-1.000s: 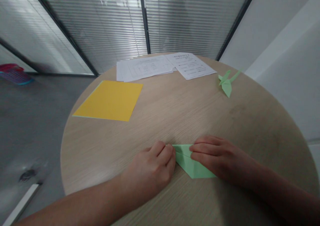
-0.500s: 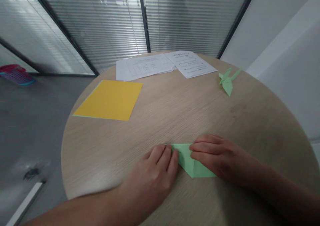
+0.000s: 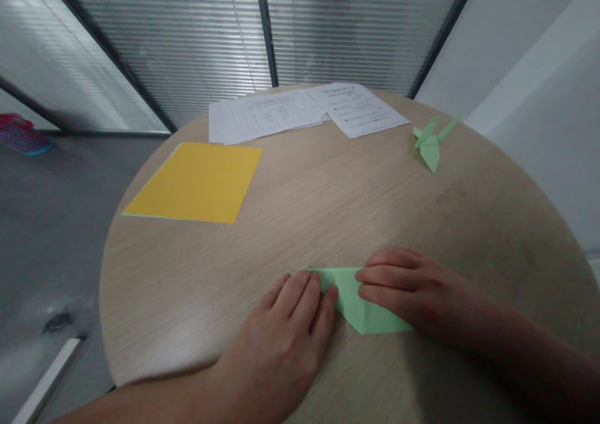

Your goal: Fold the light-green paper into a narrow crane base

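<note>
"Where does your folded, light-green paper piece (image 3: 351,291) lie?"

"On your round, pale wood desk (image 3: 304,205), right in front of you, its long straight edge turned away from you."

"And your bare left hand (image 3: 285,339)?"

"Its fingers are slightly bent and set down on the left end of the paper, by that far edge. You probably have them there to press the end against the desk, where the firm top backs it up. Whether anything pinches from below, I can't tell."

"Your bare right hand (image 3: 412,289), then?"

"It lies over the right part, fingers together and pointing toward your left hand. It looks like an anchor: with weight there, the paper shouldn't slide while you work the other end. Your palm hides whatever is beneath, so I can't say if it grips."

"Why do you have the rest so far off?"

"Likely to give your arms room. Your flat, four-sided yellow paper sheet (image 3: 197,183) is toward the left, a thin pale strip showing along two sides. Your white printed paper sheets (image 3: 272,116) overlap by the far edge, so close to the yellow one that I can't tell whether they touch. Your light-green, bird-shaped paper figure (image 3: 430,152) is at the far right, perhaps so that neither arm brushes its thin points."
</note>
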Tool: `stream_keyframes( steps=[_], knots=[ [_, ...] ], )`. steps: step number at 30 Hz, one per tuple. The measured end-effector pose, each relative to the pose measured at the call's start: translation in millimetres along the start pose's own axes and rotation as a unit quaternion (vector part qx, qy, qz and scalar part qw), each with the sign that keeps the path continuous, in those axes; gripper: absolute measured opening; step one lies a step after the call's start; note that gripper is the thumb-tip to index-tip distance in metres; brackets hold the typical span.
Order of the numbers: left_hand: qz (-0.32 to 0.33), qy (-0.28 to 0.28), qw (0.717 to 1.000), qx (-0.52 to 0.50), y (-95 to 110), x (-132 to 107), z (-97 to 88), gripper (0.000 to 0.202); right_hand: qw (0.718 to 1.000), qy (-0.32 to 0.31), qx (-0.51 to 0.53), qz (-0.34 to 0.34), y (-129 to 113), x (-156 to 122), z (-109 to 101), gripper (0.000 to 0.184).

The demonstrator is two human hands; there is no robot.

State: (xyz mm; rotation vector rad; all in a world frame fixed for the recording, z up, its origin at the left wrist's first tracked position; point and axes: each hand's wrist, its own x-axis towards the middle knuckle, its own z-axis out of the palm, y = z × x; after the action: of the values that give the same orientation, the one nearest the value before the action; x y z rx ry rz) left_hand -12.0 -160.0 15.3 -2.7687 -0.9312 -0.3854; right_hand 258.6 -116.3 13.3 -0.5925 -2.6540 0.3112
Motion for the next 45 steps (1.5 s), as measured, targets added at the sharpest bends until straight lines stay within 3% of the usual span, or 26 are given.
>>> stream_keyframes(
  steps=[11, 22, 28, 32, 40, 45],
  knots=[
    [-0.007, -0.058, 0.998, -0.011, -1, 4, -1.4, 0.042, 1.000, -0.015, -0.004, 0.020, -1, 1, -4, 0.020],
    [0.014, -0.066, 0.998, 0.000, 0, 8, -2.4, 0.038, 1.000, -0.014, 0.000, 0.025, -3, 1, -7, 0.024],
    [0.012, -0.079, 0.997, 0.005, 0, 8, -4.9, 0.039, 0.987, 0.094, 0.070, 0.112, 0, 1, -4, 0.014],
    [0.015, -0.080, 0.997, 0.001, 0, 10, -5.2, 0.040, 0.967, 0.160, 0.053, 0.189, -1, 4, 4, 0.012],
    [0.010, -0.079, 0.997, 0.006, -1, 8, -5.3, 0.041, 0.968, 0.126, 0.025, 0.216, -13, 7, 7, 0.015],
    [0.016, -0.074, 0.997, -0.003, 0, 8, -3.6, 0.041, 0.981, 0.092, -0.051, 0.166, -37, 8, 4, 0.010]
  ],
)
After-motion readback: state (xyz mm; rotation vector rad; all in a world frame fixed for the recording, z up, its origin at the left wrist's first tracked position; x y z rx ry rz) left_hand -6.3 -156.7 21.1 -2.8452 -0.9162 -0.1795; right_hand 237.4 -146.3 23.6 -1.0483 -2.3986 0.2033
